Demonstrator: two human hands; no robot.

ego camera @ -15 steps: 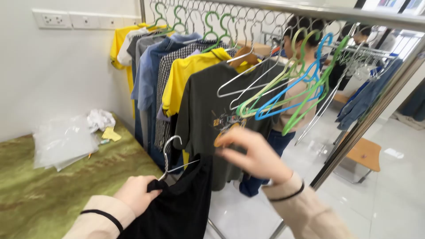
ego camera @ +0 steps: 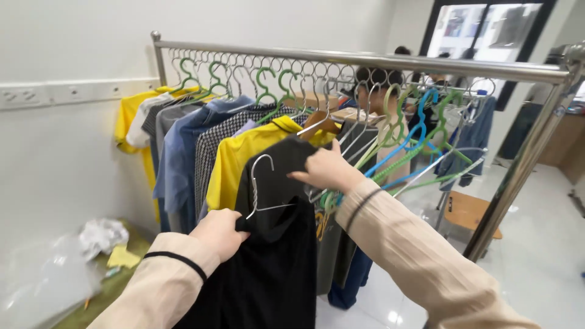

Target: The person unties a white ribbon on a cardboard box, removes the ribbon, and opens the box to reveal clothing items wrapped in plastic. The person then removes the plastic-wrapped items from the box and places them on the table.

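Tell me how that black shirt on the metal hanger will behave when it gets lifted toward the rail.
The black shirt will probably be floppy: it hangs in soft folds below the left hand gripping it. It looks light, since the thin metal hanger seems to carry it unbent. It may slide off, as the right hand is holding its collar on.

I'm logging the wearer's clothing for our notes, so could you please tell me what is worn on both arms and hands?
Both arms wear long, loose sleeves of pale beige, finely ribbed fabric. A thin black band circles the left sleeve at the wrist, and a similar dark band circles the right sleeve near its cuff. The left hand and right hand are bare: no gloves, and no rings or watch visible.
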